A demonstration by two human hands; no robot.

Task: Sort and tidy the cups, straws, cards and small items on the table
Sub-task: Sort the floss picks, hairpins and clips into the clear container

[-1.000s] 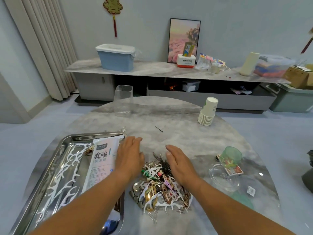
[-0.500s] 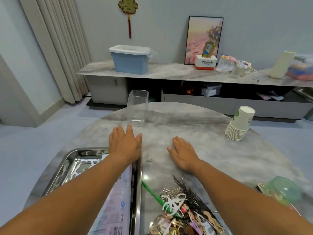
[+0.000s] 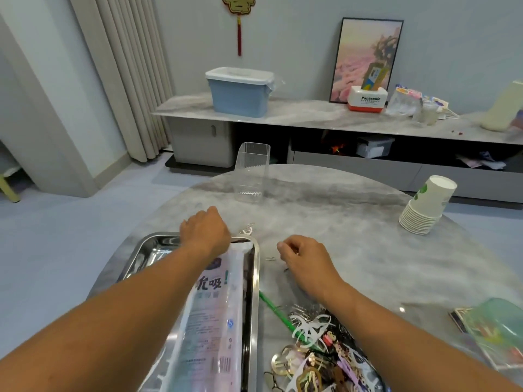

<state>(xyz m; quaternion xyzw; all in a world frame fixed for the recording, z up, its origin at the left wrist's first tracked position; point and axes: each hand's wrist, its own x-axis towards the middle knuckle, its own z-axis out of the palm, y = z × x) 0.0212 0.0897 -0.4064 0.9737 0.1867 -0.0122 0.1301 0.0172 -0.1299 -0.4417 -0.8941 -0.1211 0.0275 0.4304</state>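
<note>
Steel tray's (image 3: 256, 281) far rim lies under the left hand (image 3: 205, 232), fingers curled over it; grip unclear. Right hand (image 3: 304, 257) rests loosely curled on the table (image 3: 353, 250), nothing visibly held. Straw packet (image 3: 209, 321) in tray; clip pile (image 3: 319, 355) beside; paper cups (image 3: 427, 206) far right.

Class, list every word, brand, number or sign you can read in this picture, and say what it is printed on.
"Panasonic": white and red box on the sideboard.
"优吸!": straw packet in the metal tray.
Packet's small print and barcode digits: too small to read.
Paper cup stack: green mark, no readable words.
</note>
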